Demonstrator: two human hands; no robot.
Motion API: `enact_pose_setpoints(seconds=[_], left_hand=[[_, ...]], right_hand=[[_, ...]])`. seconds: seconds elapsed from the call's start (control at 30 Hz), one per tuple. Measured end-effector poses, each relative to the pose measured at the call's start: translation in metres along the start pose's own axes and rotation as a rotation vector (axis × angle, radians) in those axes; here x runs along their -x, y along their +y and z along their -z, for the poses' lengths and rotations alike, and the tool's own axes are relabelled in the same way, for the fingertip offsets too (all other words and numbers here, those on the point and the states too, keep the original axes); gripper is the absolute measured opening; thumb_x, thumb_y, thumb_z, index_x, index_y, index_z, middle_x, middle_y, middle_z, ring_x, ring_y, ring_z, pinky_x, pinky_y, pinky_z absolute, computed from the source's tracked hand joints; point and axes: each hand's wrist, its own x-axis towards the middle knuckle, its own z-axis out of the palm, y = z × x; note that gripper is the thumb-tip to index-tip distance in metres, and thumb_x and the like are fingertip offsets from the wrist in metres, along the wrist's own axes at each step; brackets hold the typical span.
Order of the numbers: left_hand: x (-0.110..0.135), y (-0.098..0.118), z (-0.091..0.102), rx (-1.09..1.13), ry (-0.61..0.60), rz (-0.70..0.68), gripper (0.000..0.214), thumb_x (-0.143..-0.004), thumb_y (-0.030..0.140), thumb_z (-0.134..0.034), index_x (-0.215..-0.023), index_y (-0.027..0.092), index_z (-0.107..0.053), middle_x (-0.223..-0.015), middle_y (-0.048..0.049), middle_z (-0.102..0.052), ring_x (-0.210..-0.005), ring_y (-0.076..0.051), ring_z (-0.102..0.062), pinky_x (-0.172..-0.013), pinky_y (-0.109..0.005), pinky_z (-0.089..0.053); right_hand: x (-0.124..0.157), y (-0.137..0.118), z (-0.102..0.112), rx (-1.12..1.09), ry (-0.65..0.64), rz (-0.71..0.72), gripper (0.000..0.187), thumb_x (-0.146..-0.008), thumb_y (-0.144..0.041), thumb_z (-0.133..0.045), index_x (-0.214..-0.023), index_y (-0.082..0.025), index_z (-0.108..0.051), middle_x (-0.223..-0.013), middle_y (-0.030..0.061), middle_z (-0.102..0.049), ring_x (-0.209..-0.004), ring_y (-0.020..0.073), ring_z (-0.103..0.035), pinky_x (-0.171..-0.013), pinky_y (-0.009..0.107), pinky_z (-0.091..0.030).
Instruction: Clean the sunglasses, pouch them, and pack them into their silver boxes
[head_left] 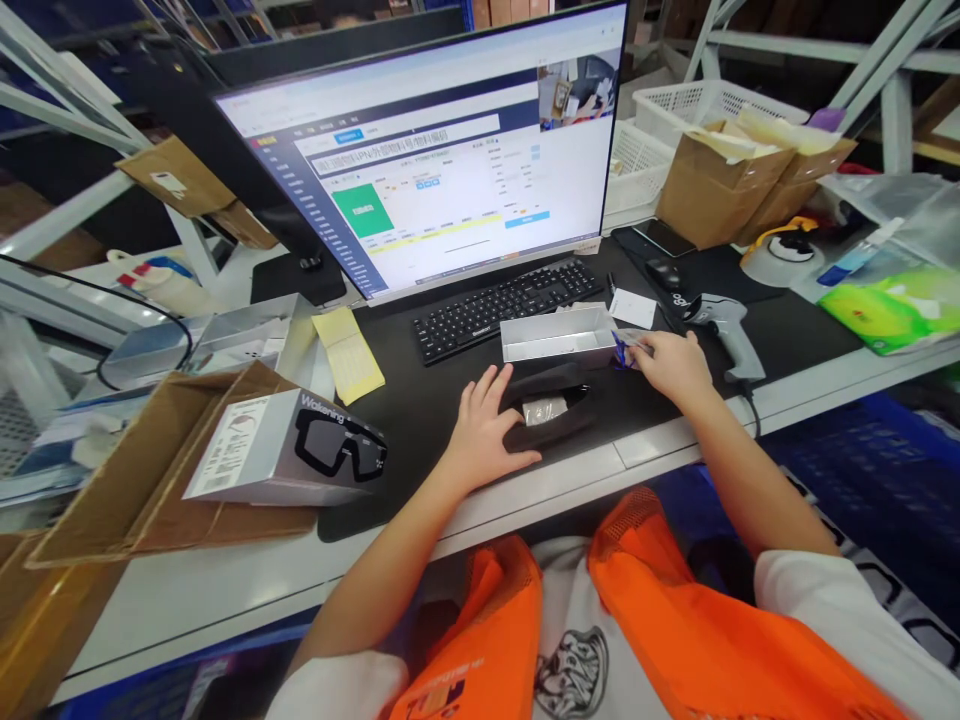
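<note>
My left hand (484, 430) lies with fingers spread at the left end of a black soft-looking case (566, 385). The case gapes open, and a clear plastic-wrapped item (544, 410) shows inside. Just behind it stands an open silver-white box (559, 338), its inside facing up. At the box's right end, my right hand (671, 365) pinches something thin and partly see-through; fingers hide most of it. A blue-purple piece (621, 350) shows beside those fingertips. Left of my left hand, a silver box printed with dark sunglasses (300, 450) rests on an open brown carton (150, 480).
A lit monitor (465, 170) stands behind a black keyboard (502, 310). To the right are a handheld barcode scanner (727, 335), a mouse (664, 272), a white card (632, 308) and a green packet (892, 308). Yellow slips (349, 352) lie left. White baskets (712, 105) and cardboard boxes (720, 180) stand back right.
</note>
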Motion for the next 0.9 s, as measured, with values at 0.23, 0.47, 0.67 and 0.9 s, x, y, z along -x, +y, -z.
enact_pose_setpoints(seconds=[0.23,0.47,0.67,0.9], left_hand=[[-0.003,0.000,0.004,0.004,0.087,-0.134,0.028,-0.081,0.035,-0.079,-0.066,0.018,-0.063,-0.150,-0.0159,-0.055,-0.132,-0.035,-0.056,-0.105,-0.057,-0.050],[-0.007,-0.018,0.025,0.174,0.437,-0.018,0.039,-0.081,0.041,-0.078,-0.063,0.018,-0.053,-0.148,-0.0154,-0.056,-0.130,-0.031,-0.060,-0.106,-0.050,-0.053],[-0.068,-0.035,0.040,0.128,0.484,0.070,0.048,-0.082,0.054,-0.075,-0.061,0.020,-0.049,-0.149,-0.0130,-0.057,-0.132,-0.030,-0.059,-0.112,-0.047,-0.049],[-0.136,-0.039,0.029,0.128,0.364,0.023,0.051,-0.081,0.061,-0.071,-0.059,0.021,-0.048,-0.145,-0.0118,-0.061,-0.126,-0.031,-0.060,-0.110,-0.052,-0.048]], right_hand=[[-0.003,0.025,-0.006,-0.396,0.479,-0.056,0.023,-0.091,-0.038,-0.050,-0.083,-0.020,-0.062,-0.092,0.0100,-0.073,-0.091,0.0267,-0.065,-0.106,0.053,-0.041],[0.000,0.027,-0.010,-0.542,0.673,-0.105,0.024,-0.093,-0.038,-0.049,-0.079,-0.021,-0.059,-0.082,0.0071,-0.068,-0.081,0.0217,-0.062,-0.082,0.037,-0.049],[0.001,0.027,-0.009,-0.578,0.616,-0.163,0.025,-0.094,-0.038,-0.046,-0.081,-0.020,-0.058,-0.083,0.0071,-0.066,-0.081,0.0213,-0.061,-0.078,0.034,-0.049],[0.001,0.031,-0.010,-0.597,0.604,-0.171,0.027,-0.095,-0.040,-0.045,-0.081,-0.021,-0.057,-0.082,0.0070,-0.065,-0.080,0.0219,-0.062,-0.077,0.034,-0.048]])
